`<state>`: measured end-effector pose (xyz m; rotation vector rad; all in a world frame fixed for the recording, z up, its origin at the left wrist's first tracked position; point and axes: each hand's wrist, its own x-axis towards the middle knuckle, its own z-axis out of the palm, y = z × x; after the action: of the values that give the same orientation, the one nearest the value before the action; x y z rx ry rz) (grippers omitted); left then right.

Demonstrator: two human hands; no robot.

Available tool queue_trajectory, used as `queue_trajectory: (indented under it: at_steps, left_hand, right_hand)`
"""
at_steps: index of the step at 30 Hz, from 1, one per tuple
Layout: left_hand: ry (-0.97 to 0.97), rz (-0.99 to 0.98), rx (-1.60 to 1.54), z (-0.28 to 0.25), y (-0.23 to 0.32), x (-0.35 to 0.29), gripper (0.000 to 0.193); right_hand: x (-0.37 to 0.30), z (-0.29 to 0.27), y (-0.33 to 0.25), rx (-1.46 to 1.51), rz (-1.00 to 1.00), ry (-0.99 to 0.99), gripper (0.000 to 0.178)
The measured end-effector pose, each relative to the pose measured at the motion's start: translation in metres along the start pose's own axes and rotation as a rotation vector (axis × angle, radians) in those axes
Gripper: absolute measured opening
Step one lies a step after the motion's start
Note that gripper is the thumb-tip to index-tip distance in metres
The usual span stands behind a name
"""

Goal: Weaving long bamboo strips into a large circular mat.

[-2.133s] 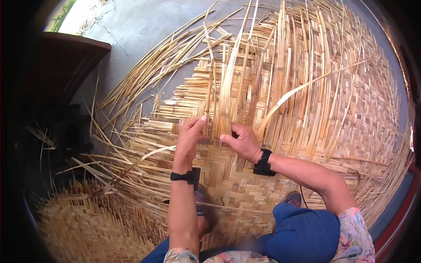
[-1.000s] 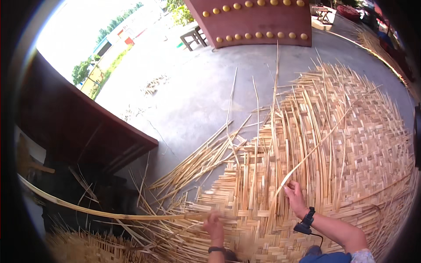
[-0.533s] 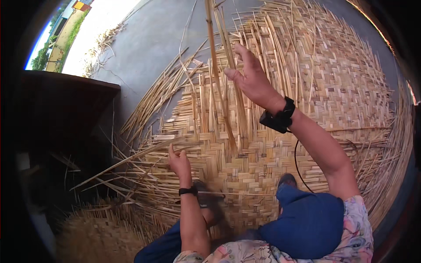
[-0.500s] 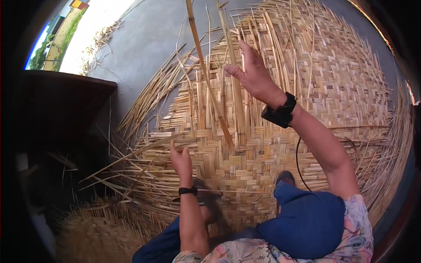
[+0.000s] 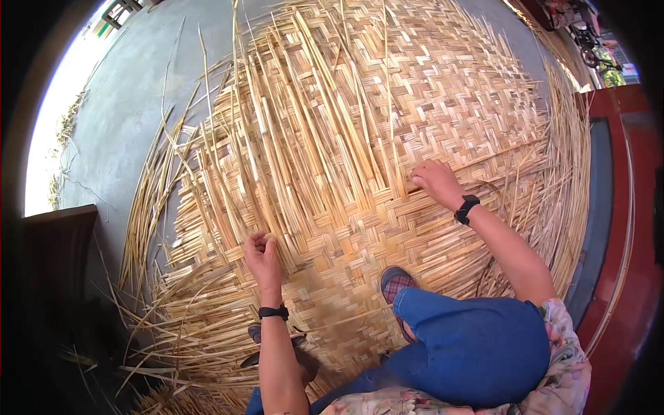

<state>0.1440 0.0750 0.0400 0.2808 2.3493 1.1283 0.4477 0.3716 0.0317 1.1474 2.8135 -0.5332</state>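
A large mat of pale, flat split-reed strips [image 5: 443, 90] lies under me, half woven, in a zigzag weave. Long loose strips [image 5: 304, 117] stretch away over its left middle part, their near ends at the woven edge. My right hand [image 5: 439, 181] is low at that edge, fingers bent down around the weave beside the last long strip; their tips are hidden. Over the near left part of the loose strips is my left hand [image 5: 263, 256], fingers curled towards the thumb. Whatever either hand may pinch is too small or hidden to make out.
My shod foot [image 5: 398, 282] rests on the mat. Unwoven strip ends [image 5: 200, 311] fan out at the near left, and more [image 5: 564, 152] along the right edge. Grey floor [image 5: 131, 104] borders the far left. A dark box-like object [image 5: 59, 242] stands left; a red ledge [image 5: 626, 228] runs right.
My right hand has come down from a raised, spread pose to the mat. My left hand has curled its fingers. The view has turned to the right, showing the red ledge.
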Motion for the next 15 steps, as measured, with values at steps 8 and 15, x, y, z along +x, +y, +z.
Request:
queue_trajectory:
  at_steps: [8, 15]
  left_hand:
    - [-0.178, 0.827, 0.556, 0.079, 0.007, -0.046, 0.049]
    - [-0.242, 0.776, 0.933, 0.102, -0.038, -0.052, 0.095]
  right_hand:
    - [0.016, 0.002, -0.005, 0.106, 0.068, -0.345, 0.023]
    - [0.037, 0.038, 0.005, 0.35, -0.055, -0.251, 0.027]
